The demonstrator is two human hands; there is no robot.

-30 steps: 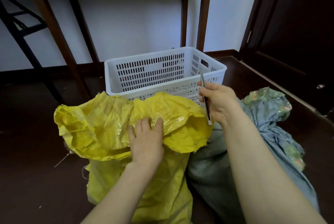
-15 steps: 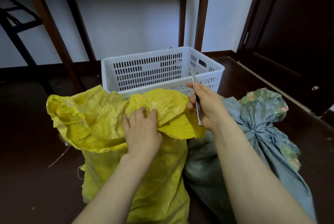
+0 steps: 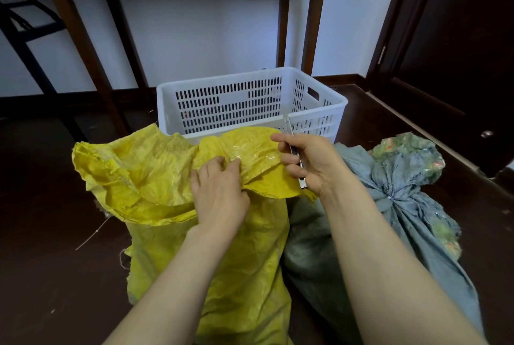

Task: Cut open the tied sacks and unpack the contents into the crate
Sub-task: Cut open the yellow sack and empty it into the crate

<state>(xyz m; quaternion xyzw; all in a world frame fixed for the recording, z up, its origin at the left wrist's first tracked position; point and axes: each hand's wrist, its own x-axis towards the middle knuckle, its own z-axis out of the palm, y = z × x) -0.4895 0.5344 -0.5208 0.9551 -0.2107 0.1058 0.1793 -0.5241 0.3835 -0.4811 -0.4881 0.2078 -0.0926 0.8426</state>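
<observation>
A yellow woven sack (image 3: 155, 177) stands on the floor in front of me, its loose top spread wide. My left hand (image 3: 217, 191) lies on the crumpled top, fingers curled into the fabric and bunching it. My right hand (image 3: 311, 163) grips a slim utility knife (image 3: 294, 155), blade pointing away from me, at the sack's right edge. To the right lies a blue-grey floral sack (image 3: 403, 197), tied at its neck. Behind both stands a white slotted plastic crate (image 3: 250, 102); nothing shows in the part of its inside that I can see.
A dark wooden table's legs (image 3: 91, 66) rise behind and left of the crate, against a white wall. A dark door (image 3: 459, 52) closes off the right side. Dark wooden floor (image 3: 55, 261) spreads left of the sacks, with a few loose threads on it.
My right hand with the knife has come closer to the sack's right edge. My left hand's fingers have curled and gathered the yellow fabric. The sack's top has shifted a little.
</observation>
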